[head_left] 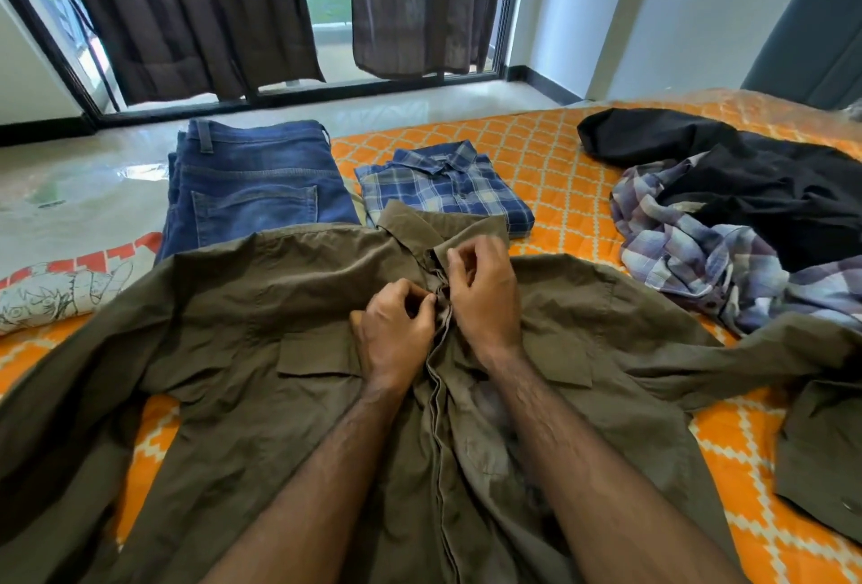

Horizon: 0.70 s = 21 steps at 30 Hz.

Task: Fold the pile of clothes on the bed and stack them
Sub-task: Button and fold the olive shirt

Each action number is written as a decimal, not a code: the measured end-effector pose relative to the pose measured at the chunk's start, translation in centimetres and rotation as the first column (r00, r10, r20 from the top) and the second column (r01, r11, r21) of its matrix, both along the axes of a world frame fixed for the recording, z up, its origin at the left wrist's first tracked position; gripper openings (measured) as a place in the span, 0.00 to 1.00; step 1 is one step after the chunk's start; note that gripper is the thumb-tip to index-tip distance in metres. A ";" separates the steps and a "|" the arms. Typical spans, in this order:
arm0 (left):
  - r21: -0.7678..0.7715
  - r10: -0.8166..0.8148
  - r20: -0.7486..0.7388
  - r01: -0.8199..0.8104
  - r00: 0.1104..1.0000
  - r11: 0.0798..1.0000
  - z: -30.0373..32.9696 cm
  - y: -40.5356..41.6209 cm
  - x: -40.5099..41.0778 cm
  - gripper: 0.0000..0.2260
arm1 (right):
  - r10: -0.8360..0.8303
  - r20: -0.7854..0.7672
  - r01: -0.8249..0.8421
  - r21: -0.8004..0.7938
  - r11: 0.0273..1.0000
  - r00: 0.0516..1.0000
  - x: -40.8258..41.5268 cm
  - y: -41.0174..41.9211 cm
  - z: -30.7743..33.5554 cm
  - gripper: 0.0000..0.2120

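Olive-brown cotton pinched at the placket: left hand [396, 331] fingers [422, 301] curled and closed on the front edge of the olive shirt [261, 322], just below the collar; right hand [485, 294] fingers [459, 257] curled on the opposite edge, the two hands nearly touching across the seam. Shirt lies front-up, spread flat on the bed [559, 149], sleeves out to both sides, chest pocket flaps either side of the wrists. Just beyond the fingers, a folded blue plaid shirt [443, 184], its near edge under the olive collar. Beyond and left of the fingers, folded blue jeans [252, 182], beside the plaid shirt. Far left of the left hand, a white printed garment [56, 294] with red lettering. Well to the right of the right hand, an unfolded heap: black garment [755, 182] lying on a crumpled lilac plaid shirt [699, 252]. Orange patterned bedcover under everything
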State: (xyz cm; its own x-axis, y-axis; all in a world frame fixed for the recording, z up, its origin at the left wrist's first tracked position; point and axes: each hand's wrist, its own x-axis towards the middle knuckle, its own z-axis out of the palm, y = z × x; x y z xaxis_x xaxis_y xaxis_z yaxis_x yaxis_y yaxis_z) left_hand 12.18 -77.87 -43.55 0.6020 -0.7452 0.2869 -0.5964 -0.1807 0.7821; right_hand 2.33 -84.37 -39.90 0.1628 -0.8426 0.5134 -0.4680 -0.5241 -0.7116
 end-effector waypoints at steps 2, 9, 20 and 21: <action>-0.010 -0.001 0.034 0.002 0.999 1.000 -0.2 -0.1 0.0 0.03 | 0.095 -0.205 -0.124 -0.131 0.984 0.974 0.6 -1.9 0.2 0.14; 0.055 0.058 0.088 -0.063 0.994 0.996 0.5 -0.4 -0.3 0.04 | 0.251 -0.258 -0.239 0.078 0.968 0.933 -0.4 -5.5 -3.0 0.20; 0.485 -0.556 0.646 0.281 0.523 0.828 6.3 -7.0 6.1 0.29 | 0.242 0.093 -0.241 -0.014 0.970 0.966 -1.6 -4.7 -3.5 0.08; 0.555 -0.612 0.624 0.275 0.485 0.785 6.6 -7.8 6.3 0.31 | 0.242 0.093 -0.242 -0.010 0.970 0.966 -1.6 -4.7 -3.6 0.10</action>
